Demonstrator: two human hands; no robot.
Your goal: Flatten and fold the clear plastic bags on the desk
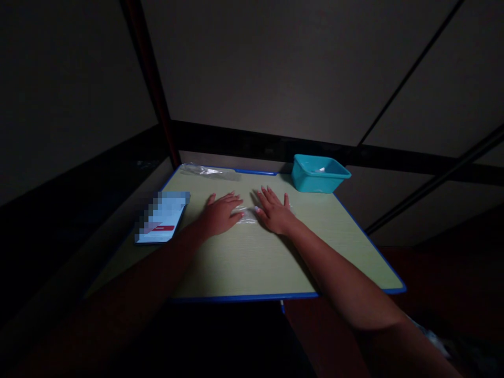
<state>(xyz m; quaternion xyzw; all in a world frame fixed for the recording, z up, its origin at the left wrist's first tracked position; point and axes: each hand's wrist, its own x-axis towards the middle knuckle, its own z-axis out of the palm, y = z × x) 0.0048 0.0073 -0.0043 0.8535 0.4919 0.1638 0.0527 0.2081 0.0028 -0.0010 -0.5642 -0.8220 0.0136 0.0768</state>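
A: Surface?
B: Small table (pixel 244 265), pale wood-grain top, blue edging. From where I stood, it sat up near a panelled wall (pixel 255 68).
A: Hands?
B: Both released, palms down, fingers spread. Left hand (pixel 220 214) and right hand (pixel 274 214) lay side by side, apart, neither clenched.
A: Clear plastic (pixel 247 216)?
B: Mid-table, flat, between and partly under the hands. Couldn't tell if it was a bag or a sheet.
A: Rest of the top?
B: Lit touchscreen device (pixel 167 218) by the left edge, part of the screen pixelated. Crumpled clear wrap (pixel 202 170) at the far left. Teal basket (pixel 319 182) at the far right corner, something small and pale inside, too small to identify.
A: Room?
B: Dim. Dark band low on the wall, dark diagonal seams at right, reddish floor (pixel 321 336) below.
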